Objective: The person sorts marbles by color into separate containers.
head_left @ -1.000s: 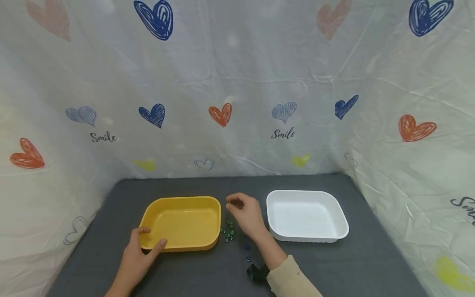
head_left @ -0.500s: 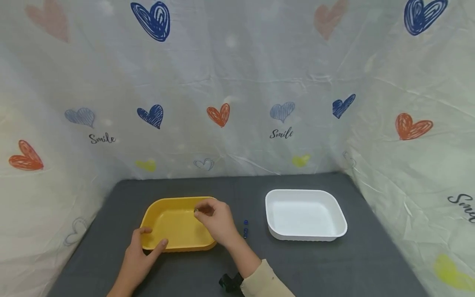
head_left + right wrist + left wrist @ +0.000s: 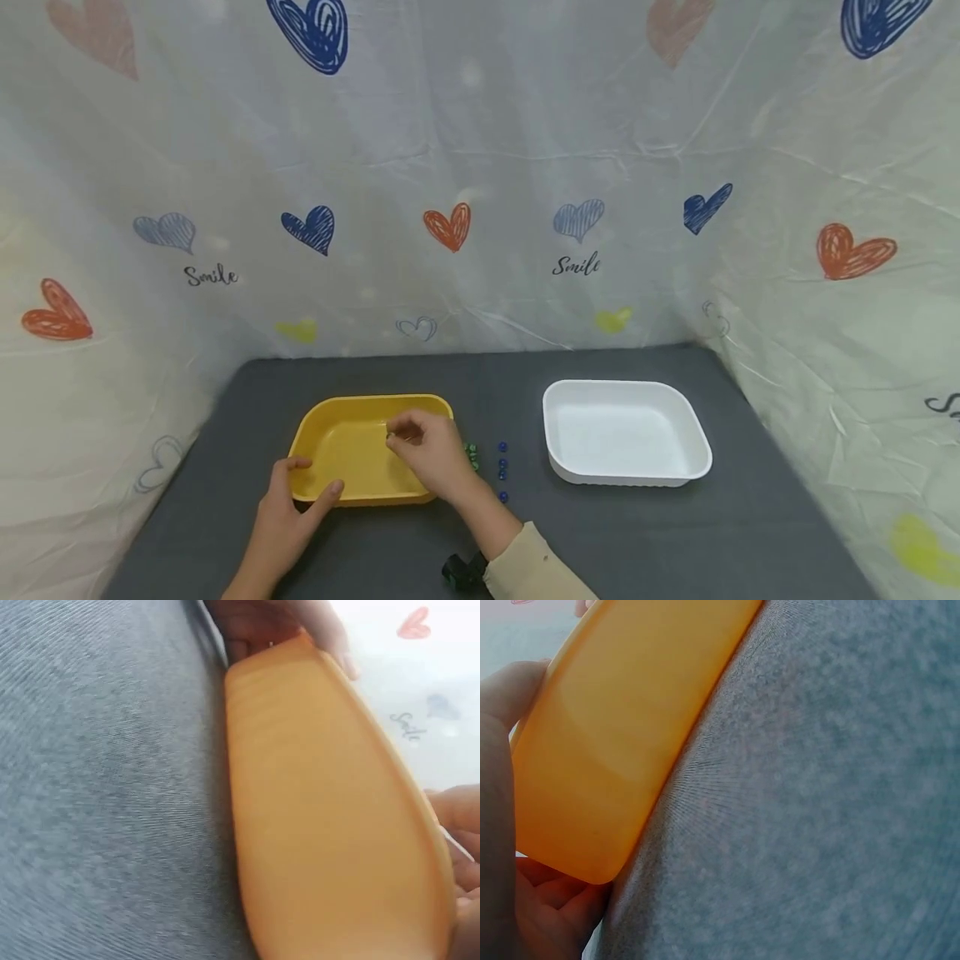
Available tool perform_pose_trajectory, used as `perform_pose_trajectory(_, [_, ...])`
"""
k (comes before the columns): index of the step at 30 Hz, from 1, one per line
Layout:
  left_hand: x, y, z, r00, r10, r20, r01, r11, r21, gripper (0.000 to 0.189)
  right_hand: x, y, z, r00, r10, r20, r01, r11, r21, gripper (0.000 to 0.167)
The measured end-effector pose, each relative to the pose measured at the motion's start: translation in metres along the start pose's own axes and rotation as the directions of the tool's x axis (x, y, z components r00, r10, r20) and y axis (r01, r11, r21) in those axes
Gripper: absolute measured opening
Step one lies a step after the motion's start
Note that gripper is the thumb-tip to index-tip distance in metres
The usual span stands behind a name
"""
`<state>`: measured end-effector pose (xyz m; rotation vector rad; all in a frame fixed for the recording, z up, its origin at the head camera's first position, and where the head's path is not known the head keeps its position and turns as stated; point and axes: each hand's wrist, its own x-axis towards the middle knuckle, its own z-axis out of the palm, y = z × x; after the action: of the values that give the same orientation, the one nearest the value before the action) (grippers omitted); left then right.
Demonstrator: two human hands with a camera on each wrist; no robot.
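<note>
The yellow tray (image 3: 367,497) sits left of centre on the dark cloth. My left hand (image 3: 288,512) grips its near left corner, and the left wrist view shows fingers curled around the tray wall (image 3: 607,742). Over the tray's right part, my right hand (image 3: 435,454) pinches a small dark bead (image 3: 389,433) between thumb and fingertips. The bead is tiny and its colour is hard to tell. Several green beads (image 3: 472,454) lie just right of the tray, partly hidden by the right hand. Several blue beads (image 3: 502,462) stand in a loose line farther right.
A white tray (image 3: 626,480) stands to the right on the dark grey tablecloth (image 3: 675,542). Behind and beside the table hangs a pale curtain (image 3: 510,175) printed with hearts. A black device (image 3: 459,573) is at the right wrist.
My right hand has moved left from above the green beads to over the yellow tray, pinching something small. The left hand keeps its grip on the tray corner.
</note>
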<state>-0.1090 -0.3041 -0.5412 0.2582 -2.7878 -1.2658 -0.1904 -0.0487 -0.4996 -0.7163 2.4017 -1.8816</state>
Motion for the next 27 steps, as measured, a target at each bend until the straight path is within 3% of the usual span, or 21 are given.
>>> perform_pose_trajectory(6, [-0.0002, -0.0013, -0.0011, 1.0, 0.012, -0.005, -0.012, 1.0, 0.001, 0.085, -0.001, 0.0013, 0.0027, 1.0, 0.014, 0.005, -0.013, 0.999, -0.042, 0.015])
perform_pose_trajectory(14, [-0.0017, -0.003, -0.0008, 0.999, 0.028, -0.019, -0.028, 1.0, -0.009, 0.084, -0.0007, 0.0004, 0.0025, 1.0, 0.001, -0.001, -0.001, 1.0, -0.027, 0.014])
perform_pose_trajectory(27, [-0.0005, -0.0009, 0.0004, 1.0, -0.007, -0.013, 0.007, 1.0, -0.002, 0.084, 0.0016, 0.0056, 0.0002, 1.0, -0.009, -0.013, 0.009, 1.0, -0.028, 0.012])
